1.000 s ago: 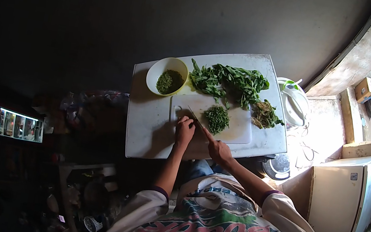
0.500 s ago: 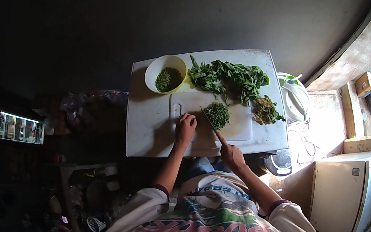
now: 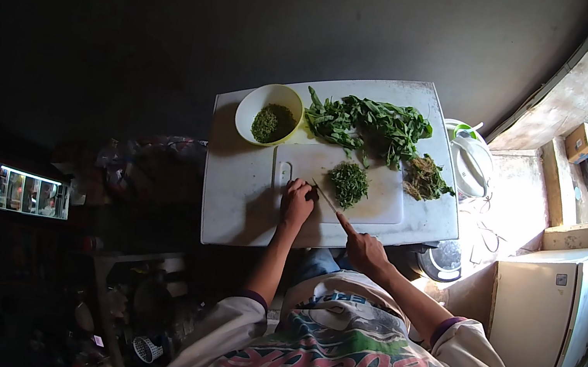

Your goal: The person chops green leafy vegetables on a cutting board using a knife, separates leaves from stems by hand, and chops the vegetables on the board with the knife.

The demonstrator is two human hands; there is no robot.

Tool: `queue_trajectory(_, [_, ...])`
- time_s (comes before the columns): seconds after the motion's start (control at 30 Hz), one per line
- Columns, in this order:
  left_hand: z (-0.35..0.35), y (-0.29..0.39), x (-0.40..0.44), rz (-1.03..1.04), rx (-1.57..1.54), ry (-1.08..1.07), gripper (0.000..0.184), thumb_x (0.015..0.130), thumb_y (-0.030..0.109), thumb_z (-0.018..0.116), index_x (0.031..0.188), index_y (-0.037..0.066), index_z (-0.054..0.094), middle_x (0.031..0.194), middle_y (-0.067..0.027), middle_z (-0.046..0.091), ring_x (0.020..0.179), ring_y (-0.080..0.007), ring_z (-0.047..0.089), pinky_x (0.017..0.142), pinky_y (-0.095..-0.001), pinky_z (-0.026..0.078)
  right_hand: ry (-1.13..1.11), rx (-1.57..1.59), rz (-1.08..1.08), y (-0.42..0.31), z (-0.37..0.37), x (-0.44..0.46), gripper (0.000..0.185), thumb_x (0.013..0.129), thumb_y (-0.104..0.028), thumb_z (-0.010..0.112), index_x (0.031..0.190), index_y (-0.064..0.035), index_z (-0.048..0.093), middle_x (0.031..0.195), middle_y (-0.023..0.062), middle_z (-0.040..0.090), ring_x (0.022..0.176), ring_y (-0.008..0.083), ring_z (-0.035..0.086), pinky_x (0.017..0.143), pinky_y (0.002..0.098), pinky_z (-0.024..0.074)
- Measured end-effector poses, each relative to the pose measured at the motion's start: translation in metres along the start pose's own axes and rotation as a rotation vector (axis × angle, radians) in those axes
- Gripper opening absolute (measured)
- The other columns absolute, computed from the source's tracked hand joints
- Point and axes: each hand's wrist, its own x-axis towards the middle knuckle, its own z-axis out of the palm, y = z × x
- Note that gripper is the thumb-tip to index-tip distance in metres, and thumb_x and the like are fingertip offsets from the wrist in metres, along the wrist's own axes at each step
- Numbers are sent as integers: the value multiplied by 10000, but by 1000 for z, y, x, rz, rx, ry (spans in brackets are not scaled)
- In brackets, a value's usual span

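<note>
My right hand (image 3: pixel 367 251) is wrapped round the handle of a kitchen knife (image 3: pixel 327 199). The blade points up and left over the white cutting board (image 3: pixel 383 211), its tip close to the fingertips of my left hand (image 3: pixel 298 201). Those left fingers are curled together at the board's left part, near its handle slot; whether anything is in them I cannot make out. Just right of the blade lies a heap of finely chopped greens (image 3: pixel 347 184). Behind the board are whole leafy greens (image 3: pixel 391 126), and a pale yellow-rimmed bowl (image 3: pixel 244 116) holds more chopped greens (image 3: pixel 271 124).
A pile of wilted leaves and stems (image 3: pixel 427 179) sits at the right of the white table (image 3: pixel 235 205). Beyond that edge are a white appliance (image 3: pixel 468 165) and a dark pot (image 3: pixel 446 259). A white fridge (image 3: pixel 531 308) stands farther right, a cluttered rack (image 3: pixel 105 284) lower left.
The knife has moved left, away from the chopped heap and towards my left fingers. My left hand has turned slightly, staying at the board's left part. The whole view has shifted a little.
</note>
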Motion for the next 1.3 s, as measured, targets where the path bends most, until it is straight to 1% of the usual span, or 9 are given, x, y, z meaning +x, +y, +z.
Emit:
queue_trajectory(0.33, [4,-2,-4,-31,-61,25,179,712,11,714,886,-4,677,939,-136,623,925,-359,615,801,-448,507,84,104,-44,14,34,31,828,890,-95,514,1588,-337,141,765,265,672,720,458,678,697,568,537])
queue_trajectory(0.4, [0,-1,-4,-43,-75,14,168,725,17,718,884,-10,675,947,-142,626,922,-364,620,798,-448,509,185,91,-87,11,40,48,791,916,-108,495,1590,-334,149,690,271,646,637,467,650,612,580,509])
queue_trajectory(0.47, [-3,0,0,-56,-53,-32,167,748,19,712,910,-15,685,962,-159,641,906,-374,630,787,-443,517,195,93,-89,13,48,63,790,916,-108,500,1589,-337,154,697,269,649,636,466,650,611,580,508])
queue_trajectory(0.63, [2,-8,-2,-93,-100,9,186,761,24,710,942,-16,707,947,-168,671,890,-371,658,776,-430,533,159,74,-72,12,38,57,792,920,-117,507,1588,-343,148,720,271,656,642,462,653,618,582,508])
queue_trajectory(0.7, [7,-14,-2,-87,-141,42,193,760,28,713,948,-14,716,935,-172,683,886,-369,669,776,-422,539,113,44,-41,9,30,45,779,924,-124,487,1584,-362,148,782,266,674,719,441,682,678,560,535])
queue_trajectory(0.93, [6,-10,0,-134,-157,64,177,767,65,727,933,4,736,930,-158,714,870,-341,691,781,-399,551,43,39,4,25,26,12,820,907,-95,515,1593,-334,134,771,252,675,716,430,684,658,550,530])
queue_trajectory(1.0, [0,-1,2,-145,-152,46,172,768,68,727,929,8,735,927,-152,713,868,-338,689,779,-402,550,131,92,-39,32,30,11,782,937,-118,490,1593,-337,125,698,258,652,623,457,643,594,588,483])
queue_trajectory(1.13, [2,1,1,-136,-173,52,168,763,66,723,926,22,725,922,-143,700,869,-339,678,776,-410,547,158,99,-25,27,16,8,770,932,-115,491,1591,-329,156,675,254,643,610,454,639,591,587,481])
queue_trajectory(1.3, [3,-4,-1,-106,-90,58,227,723,21,692,949,15,711,947,-153,691,905,-362,664,801,-421,542,32,8,-21,9,-4,0,814,896,-96,523,1589,-337,169,763,247,666,715,432,674,683,551,534])
